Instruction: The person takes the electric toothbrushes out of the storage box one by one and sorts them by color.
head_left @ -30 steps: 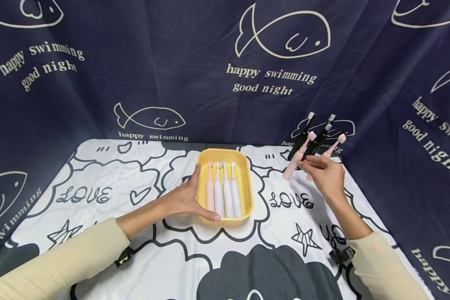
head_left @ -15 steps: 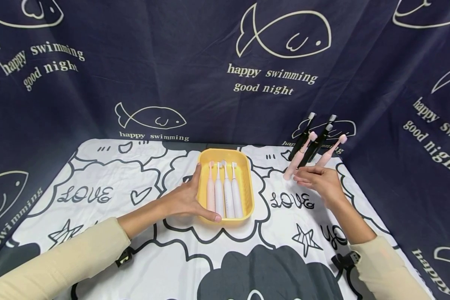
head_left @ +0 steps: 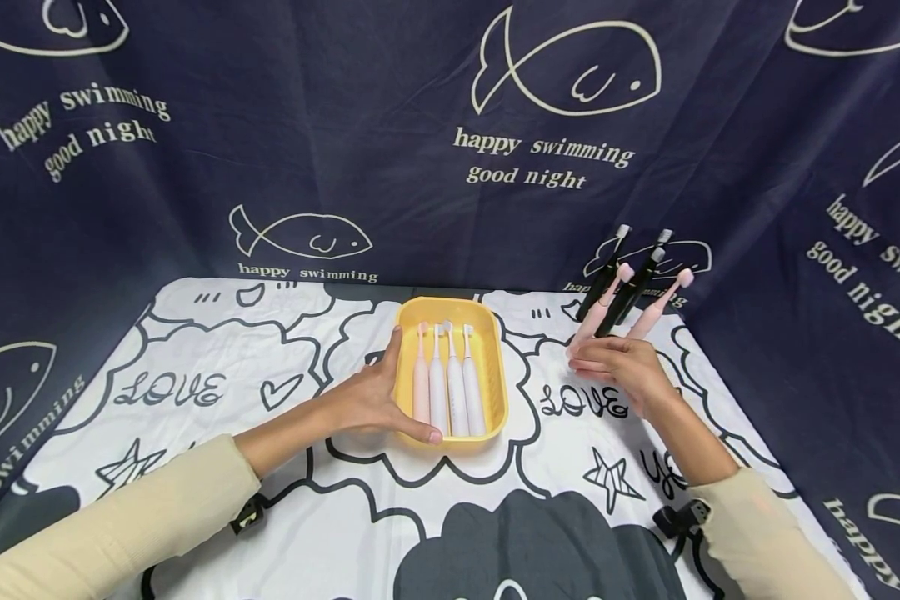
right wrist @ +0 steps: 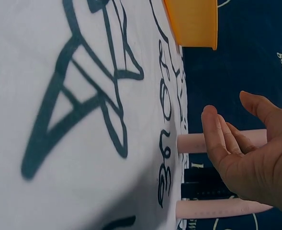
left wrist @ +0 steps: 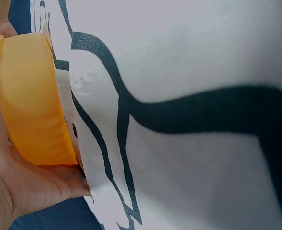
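One yellow tray (head_left: 492, 367) at table's middle, toward far edge; four toothbrushes (head_left: 447, 383) lie side by side inside, heads toward backdrop. Five more brushes lean at far right corner against backdrop: two pink toothbrushes (head_left: 606, 304), three black toothbrushes (head_left: 633, 286). Left hand (head_left: 367, 398) grips tray's left wall, thumb along far side, fingers curled round near corner. Right hand (head_left: 621, 367) hovers just before leaning brushes, fingers relaxed, loosely spread, holding nothing.
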Available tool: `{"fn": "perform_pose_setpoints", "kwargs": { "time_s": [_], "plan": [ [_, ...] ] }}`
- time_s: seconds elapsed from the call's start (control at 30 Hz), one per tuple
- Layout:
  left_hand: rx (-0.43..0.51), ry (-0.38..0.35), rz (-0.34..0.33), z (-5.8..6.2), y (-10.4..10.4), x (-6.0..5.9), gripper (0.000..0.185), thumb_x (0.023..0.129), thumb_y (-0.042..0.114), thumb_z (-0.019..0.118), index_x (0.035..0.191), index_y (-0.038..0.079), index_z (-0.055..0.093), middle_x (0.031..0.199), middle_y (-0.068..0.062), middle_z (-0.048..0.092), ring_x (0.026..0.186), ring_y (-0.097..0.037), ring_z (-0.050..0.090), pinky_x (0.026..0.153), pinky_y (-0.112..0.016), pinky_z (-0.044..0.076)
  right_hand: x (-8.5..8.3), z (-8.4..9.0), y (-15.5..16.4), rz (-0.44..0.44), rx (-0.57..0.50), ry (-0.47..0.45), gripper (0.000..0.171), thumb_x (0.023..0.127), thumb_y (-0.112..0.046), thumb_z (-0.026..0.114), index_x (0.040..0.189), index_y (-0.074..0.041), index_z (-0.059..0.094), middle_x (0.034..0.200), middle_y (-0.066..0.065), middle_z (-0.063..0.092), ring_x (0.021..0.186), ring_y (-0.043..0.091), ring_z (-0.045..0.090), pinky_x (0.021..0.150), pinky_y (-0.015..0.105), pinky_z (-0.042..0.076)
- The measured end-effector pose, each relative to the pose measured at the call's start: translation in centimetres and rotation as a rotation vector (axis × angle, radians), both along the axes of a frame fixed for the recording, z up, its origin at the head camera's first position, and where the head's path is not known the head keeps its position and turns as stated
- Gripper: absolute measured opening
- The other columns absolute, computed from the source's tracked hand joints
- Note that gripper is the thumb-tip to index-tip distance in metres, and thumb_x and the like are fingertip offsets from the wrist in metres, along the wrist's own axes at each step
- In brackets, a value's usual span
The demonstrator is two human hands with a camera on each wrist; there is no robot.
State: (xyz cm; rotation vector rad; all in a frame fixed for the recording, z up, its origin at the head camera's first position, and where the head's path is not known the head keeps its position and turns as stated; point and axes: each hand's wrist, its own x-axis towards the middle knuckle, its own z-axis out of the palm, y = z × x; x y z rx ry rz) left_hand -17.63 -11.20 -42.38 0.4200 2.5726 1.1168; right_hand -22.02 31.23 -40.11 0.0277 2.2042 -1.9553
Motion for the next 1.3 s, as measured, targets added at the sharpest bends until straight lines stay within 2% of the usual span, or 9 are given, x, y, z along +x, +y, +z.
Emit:
{"fn": "perform_pose_setpoints", "kwargs": {
  "time_s": [0.23, 0.53, 0.7, 0.93, 1.07, 1.3],
  "plan": [
    [-0.007, 0.007, -0.002, -0.1, -0.1, -0.1, 0.181, 0.062, 0.070, 0.105, 0.180, 0.017, -0.021, 0.180, -0.029, 0.038, 0.162, -0.041, 0.048, 0.133, -0.060, 0.040, -0.2, 0.0, -1.4, 0.009, -0.022, -0.003, 0.034, 0.108, -0.005, 0.074, 0.135, 0.016, 0.068, 0.102, -0.005, 0.086, 0.097, 0.011, 0.085, 0.094, 0.028, 0.067],
    [-0.004, -0.006, 0.001, 0.0, -0.1, -0.1, 0.181, 0.062, 0.071, 0.105, 0.180, 0.019, -0.022, 0.182, -0.026, 0.035, 0.164, -0.040, 0.045, 0.134, -0.060, 0.039, -0.9, 0.1, -3.3, 0.033, -0.054, -0.009, 0.040, 0.109, -0.002, 0.071, 0.140, 0.022, 0.061, 0.100, -0.004, 0.086, 0.097, 0.011, 0.085, 0.095, 0.028, 0.067],
    [0.003, -0.009, -0.001, 0.1, -0.1, 0.1, 0.181, 0.061, 0.071, 0.105, 0.180, 0.021, -0.022, 0.183, -0.025, 0.034, 0.164, -0.039, 0.046, 0.134, -0.059, 0.038, -1.3, 0.6, -4.4, 0.029, -0.065, -0.010, 0.036, 0.108, -0.002, 0.072, 0.136, 0.020, 0.065, 0.100, -0.002, 0.087, 0.097, 0.013, 0.086, 0.094, 0.029, 0.068],
    [-0.004, -0.004, -0.011, 0.3, -0.1, 0.1, 0.181, 0.061, 0.071, 0.105, 0.179, 0.019, -0.023, 0.183, -0.025, 0.033, 0.165, -0.039, 0.044, 0.135, -0.058, 0.038, -1.8, 1.3, -5.9, 0.053, -0.044, -0.005, 0.036, 0.109, -0.006, 0.072, 0.136, 0.018, 0.065, 0.098, -0.005, 0.085, 0.097, 0.011, 0.085, 0.096, 0.030, 0.068],
    [-0.012, -0.005, -0.008, 0.2, -0.1, -0.1, 0.181, 0.061, 0.072, 0.105, 0.180, 0.019, -0.022, 0.182, -0.025, 0.036, 0.163, -0.039, 0.047, 0.134, -0.058, 0.039, -2.1, 1.7, -6.9, 0.056, -0.059, -0.003, 0.036, 0.109, -0.007, 0.072, 0.136, 0.016, 0.066, 0.100, -0.005, 0.086, 0.096, 0.011, 0.085, 0.095, 0.030, 0.068],
    [0.009, 0.009, -0.020, 0.1, -0.2, -0.3, 0.180, 0.063, 0.069, 0.106, 0.179, 0.015, -0.021, 0.184, -0.024, 0.032, 0.165, -0.038, 0.044, 0.136, -0.059, 0.037, -2.6, 2.4, -8.5, 0.058, -0.090, -0.011, 0.038, 0.108, -0.004, 0.072, 0.138, 0.017, 0.063, 0.098, -0.002, 0.086, 0.094, 0.011, 0.085, 0.093, 0.031, 0.068]
  ]
}}
